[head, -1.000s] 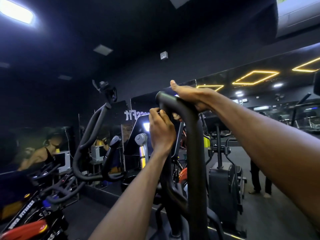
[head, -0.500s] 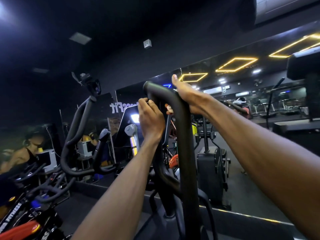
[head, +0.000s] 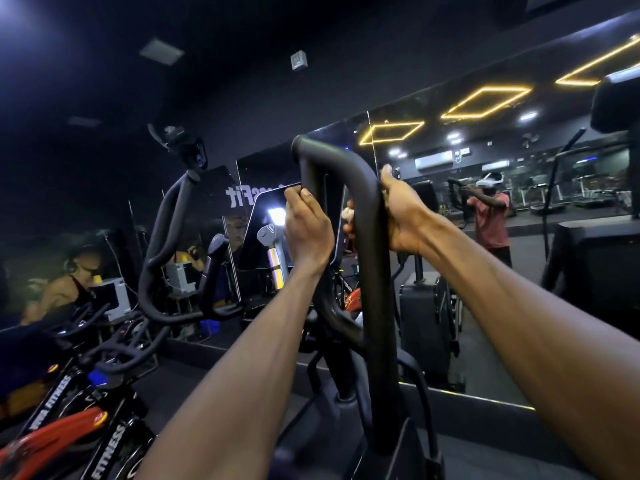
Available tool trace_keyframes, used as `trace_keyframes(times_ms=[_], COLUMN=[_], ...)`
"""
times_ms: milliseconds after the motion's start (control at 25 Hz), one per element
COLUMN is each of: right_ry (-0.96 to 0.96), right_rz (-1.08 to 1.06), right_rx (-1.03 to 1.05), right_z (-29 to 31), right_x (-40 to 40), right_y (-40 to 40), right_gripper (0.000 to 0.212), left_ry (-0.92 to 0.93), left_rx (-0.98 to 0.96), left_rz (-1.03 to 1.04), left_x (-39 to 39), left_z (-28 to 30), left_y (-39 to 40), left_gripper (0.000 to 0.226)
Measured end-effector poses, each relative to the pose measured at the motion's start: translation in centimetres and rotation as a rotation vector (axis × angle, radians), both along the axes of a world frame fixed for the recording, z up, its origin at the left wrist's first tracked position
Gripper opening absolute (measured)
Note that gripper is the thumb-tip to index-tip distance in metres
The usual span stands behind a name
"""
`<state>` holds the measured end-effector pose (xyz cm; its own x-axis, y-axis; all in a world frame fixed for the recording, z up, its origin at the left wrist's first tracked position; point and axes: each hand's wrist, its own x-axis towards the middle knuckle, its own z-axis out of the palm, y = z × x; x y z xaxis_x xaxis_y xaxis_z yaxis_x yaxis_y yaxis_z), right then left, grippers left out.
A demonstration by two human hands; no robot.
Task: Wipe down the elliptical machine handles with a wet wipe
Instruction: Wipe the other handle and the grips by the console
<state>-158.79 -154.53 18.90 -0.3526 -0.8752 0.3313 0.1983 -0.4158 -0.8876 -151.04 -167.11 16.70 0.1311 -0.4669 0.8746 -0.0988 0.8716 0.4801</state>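
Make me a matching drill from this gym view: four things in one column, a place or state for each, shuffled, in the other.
1. left hand
2. right hand
3. wet wipe
4. red exercise bike

A. bottom-left corner
B. white, peeking out left of the near handle
C. wrapped round the near handle's upright
D. holding the thinner bar by the console

Pairs: 1-D, 2-C, 3-B, 4-A

Handle: matt black, smooth, rubber- or foam-like coating where right-hand fingers curl round it. Wipe under those fingers: pale, crumpled, soft cloth/paper. Console beyond left-hand fingers: glossy black plastic; grip sensor polished metal.
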Motion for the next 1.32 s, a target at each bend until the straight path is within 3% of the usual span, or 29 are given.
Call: trace_keyframes(times_ms=[120,280,440,640,800,920,1040,1120,1320], right_ry=[0.004,0.016,-0.065,0.037,-0.062,0.141,0.135,0.085,0.264], right_rz=[-0.096,-0.046,-0.079,-0.037,-0.032,-0.138,-0.191,-0.169,-0.323], right_rx=[-0.036,-0.033,-0.084,-0.041,-0.064,-0.024,0.037,-0.031,-0.025], right_z=[0.7,-4.7,-3.0,-9.9,-8.0,-13.2,-14.8,-15.0,-21.1], right_x=[0.4,0.5,-0.2,0.4,0.5,1.3,1.6,1.8,3.7], right_y=[-0.4,-0.3,-0.8,-0.7,0.3,0.0,-0.1,-0.3,-0.1], right_gripper=[0.083,0.081,0.086,0.079,0.079,0.076,0.094,0.091,0.106], left_ry=[-0.022,-0.042,-0.064,-0.074,-0.073,-0.065,-0.079,-0.081,-0.026], left_rx=[-0.013,0.013,0.058,0.110,0.081,0.143,0.232,0.283,0.392], left_rz=[0.044,0.100,0.113,0.085,0.058,0.069,0.064,0.042,-0.050], left_x=[0.0,0.0,0.1,0.3,0.2,0.1,0.4,0.5,1.0], left_z=[-0.5,-1.6,-2.2,-2.5,-2.6,-3.4,-5.0,-6.7,-10.1], left_y=[-0.5,0.2,0.7,1.2,0.9,0.9,1.9,2.9,4.2], left_gripper=[0.027,0.031,0.032,0.033,0.037,0.044,0.044,0.041,0.046])
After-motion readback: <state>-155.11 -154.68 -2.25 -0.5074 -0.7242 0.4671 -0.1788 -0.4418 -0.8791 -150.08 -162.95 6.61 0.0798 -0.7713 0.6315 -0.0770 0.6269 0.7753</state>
